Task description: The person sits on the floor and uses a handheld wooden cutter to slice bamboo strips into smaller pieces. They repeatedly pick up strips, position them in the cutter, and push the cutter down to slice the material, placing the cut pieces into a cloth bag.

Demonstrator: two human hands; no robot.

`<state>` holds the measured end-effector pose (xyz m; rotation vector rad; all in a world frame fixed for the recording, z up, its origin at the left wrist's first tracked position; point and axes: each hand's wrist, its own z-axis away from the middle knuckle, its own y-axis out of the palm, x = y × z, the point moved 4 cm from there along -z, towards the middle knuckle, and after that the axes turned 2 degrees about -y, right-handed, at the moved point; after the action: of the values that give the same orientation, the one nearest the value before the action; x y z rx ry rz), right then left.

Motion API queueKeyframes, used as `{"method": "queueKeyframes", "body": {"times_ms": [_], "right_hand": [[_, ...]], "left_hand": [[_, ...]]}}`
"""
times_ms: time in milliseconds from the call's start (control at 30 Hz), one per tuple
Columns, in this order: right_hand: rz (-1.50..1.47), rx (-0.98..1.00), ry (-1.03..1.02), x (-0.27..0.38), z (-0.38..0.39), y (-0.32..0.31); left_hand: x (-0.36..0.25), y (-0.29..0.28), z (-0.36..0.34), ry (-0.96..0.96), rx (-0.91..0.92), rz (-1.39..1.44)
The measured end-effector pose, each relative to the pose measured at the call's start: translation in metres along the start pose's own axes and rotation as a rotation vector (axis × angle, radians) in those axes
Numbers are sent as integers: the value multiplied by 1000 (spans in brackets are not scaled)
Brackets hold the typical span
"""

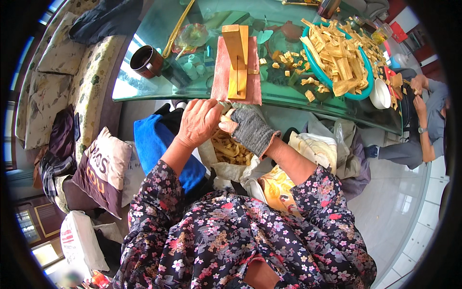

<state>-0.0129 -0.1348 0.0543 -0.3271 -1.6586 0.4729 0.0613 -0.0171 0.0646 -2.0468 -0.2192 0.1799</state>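
Observation:
My bare left hand (pixel 199 120) is at the near edge of the glass table (pixel 288 103), its fingers bent and pressed together. Close beside it my right hand (pixel 248 130), in a grey fingerless glove, has thumb and fingers closed. What either hand holds, if anything, is hidden. Just beyond them stands a wooden cutting stand (pixel 236 67) with an upright block and a narrow slot, on a pink cloth (pixel 221 72). Below my hands is an open pale sack (pixel 236 168) holding yellowish-brown dried pieces (pixel 230 148).
At the table's right, a teal basin (pixel 358 94) is heaped with dried strips (pixel 337 53); small cut chunks (pixel 291 60) lie beside it. A dark mug (pixel 146 61) and a glass ashtray (pixel 190 37) stand left. A white bowl (pixel 380 94) sits near another person (pixel 423 115) at right.

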Motion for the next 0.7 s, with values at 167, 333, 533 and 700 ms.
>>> {"method": "queueKeyframes", "body": {"times_ms": [167, 333, 533, 700], "right_hand": [[-54, -197, -47, 9, 9, -4], [42, -283, 11, -7, 2, -36], [-101, -569, 197, -43, -5, -65], [129, -589, 187, -46, -15, -70]], "left_hand": [[32, 11, 1, -13, 41, -3], [26, 19, -14, -392, 101, 283], [27, 33, -36, -913, -3, 1815], [42, 42, -44, -924, -25, 1409]]}}
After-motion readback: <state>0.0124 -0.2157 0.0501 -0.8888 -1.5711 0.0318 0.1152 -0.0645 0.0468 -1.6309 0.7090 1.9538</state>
